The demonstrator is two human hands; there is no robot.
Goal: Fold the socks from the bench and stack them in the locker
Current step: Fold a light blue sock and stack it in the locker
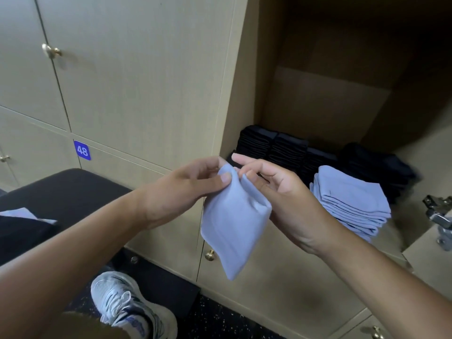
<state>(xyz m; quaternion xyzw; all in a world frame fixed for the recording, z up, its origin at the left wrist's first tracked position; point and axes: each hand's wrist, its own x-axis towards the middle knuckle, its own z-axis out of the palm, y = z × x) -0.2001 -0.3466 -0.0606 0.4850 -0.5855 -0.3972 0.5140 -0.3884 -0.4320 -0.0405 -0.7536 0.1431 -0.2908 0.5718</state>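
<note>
The left hand (193, 184) and right hand (276, 189) each form a pinching grip on the top edge of a folded light-blue sock (232, 223), held in the air before the open locker (325, 113), whose floor carries a light-blue stack (352, 199) near its front edge and black stacks (276, 148) behind.

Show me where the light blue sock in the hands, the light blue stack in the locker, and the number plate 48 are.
light blue sock (232, 228), head view, middle of cloth.
light blue stack (352, 194), head view, top sock.
number plate 48 (82, 150), head view, on digits.
</note>
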